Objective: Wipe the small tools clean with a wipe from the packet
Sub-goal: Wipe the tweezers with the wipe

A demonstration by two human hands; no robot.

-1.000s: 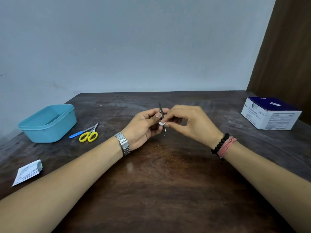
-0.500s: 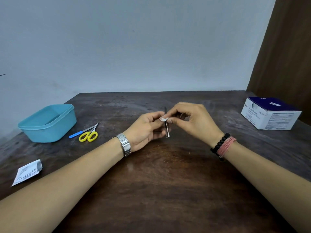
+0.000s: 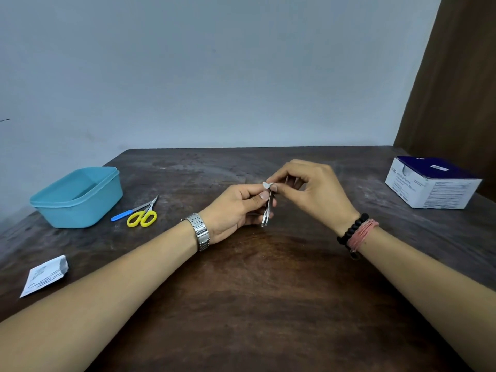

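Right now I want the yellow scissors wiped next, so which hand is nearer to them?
Left. The left hand holds the metal tweezers mid-table, to the right of the yellow scissors. The right hand, pinching the wipe, is farther right still.

Left wrist: I am wearing a silver metal link watch (image 3: 200, 232).
Right wrist: I am wearing a black bead bracelet (image 3: 351, 229) beside pink thread bands (image 3: 362, 233).
Sleeves: I am baring both forearms.
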